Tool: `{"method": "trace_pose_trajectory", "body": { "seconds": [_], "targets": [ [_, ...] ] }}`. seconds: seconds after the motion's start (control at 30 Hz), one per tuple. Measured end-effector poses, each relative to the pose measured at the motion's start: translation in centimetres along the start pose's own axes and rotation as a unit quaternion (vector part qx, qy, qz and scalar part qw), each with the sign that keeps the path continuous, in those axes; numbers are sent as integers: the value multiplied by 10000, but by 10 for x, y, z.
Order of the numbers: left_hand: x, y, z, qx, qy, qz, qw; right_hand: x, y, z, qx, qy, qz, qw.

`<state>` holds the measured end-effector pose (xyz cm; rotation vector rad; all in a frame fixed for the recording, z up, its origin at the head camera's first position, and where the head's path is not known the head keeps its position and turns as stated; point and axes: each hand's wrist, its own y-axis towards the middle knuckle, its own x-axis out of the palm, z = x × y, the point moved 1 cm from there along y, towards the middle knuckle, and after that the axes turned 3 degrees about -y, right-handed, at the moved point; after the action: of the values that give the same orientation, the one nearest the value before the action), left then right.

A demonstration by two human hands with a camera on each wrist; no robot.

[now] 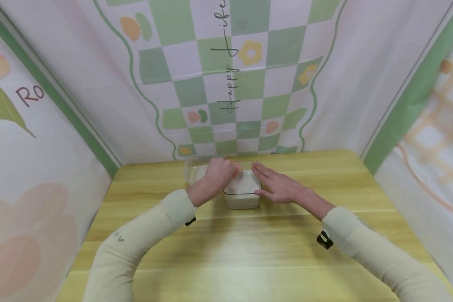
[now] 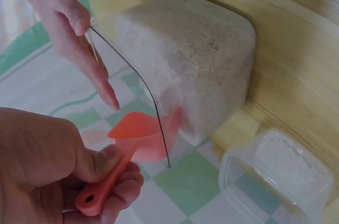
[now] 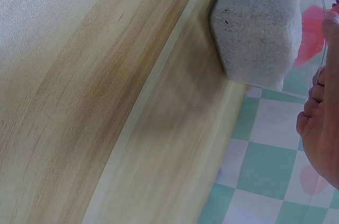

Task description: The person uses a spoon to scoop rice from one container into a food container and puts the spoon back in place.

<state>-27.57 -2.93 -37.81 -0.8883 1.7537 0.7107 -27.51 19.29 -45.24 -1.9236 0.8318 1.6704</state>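
Observation:
My left hand [image 1: 219, 174] grips the handle of a coral plastic scoop [image 2: 137, 139], thumb on top and fingers curled beneath. The scoop's bowl is partly inside a clear, dark-rimmed box [image 1: 243, 193], at the surface of the whitish, rice-like grains [image 2: 206, 49] in it. How much the bowl holds is hidden. On the box's right side, my right hand [image 1: 281, 184] touches the rim, its fingers straight and its thumb at the near corner. In the right wrist view, the scoop [image 3: 311, 36] shows red through the clear wall.
Left of the box stands a second clear container [image 2: 275, 168] with some white contents at its bottom. Both are near the back of the wooden table [image 1: 241, 251]. Behind the table hangs a green-and-white checked cloth [image 1: 219, 88], with more printed cloth [image 1: 34, 167] at the sides.

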Motion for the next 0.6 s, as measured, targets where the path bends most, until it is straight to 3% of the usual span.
{"method": "trace_pose_trajectory", "body": {
  "seconds": [0.17, 0.33, 0.6],
  "targets": [
    [2, 5, 2, 134, -314, -323, 9989, 0, 1, 0, -18, -23, -1, 10000],
    [7, 11, -5, 243, -749, -923, 9926, 1, 3, 1, -40, -84, 3, 10000],
    [16, 21, -15, 254, -1727, -1695, 9700, 3, 4, 2, -9, -88, 25, 10000]
  ]
}}
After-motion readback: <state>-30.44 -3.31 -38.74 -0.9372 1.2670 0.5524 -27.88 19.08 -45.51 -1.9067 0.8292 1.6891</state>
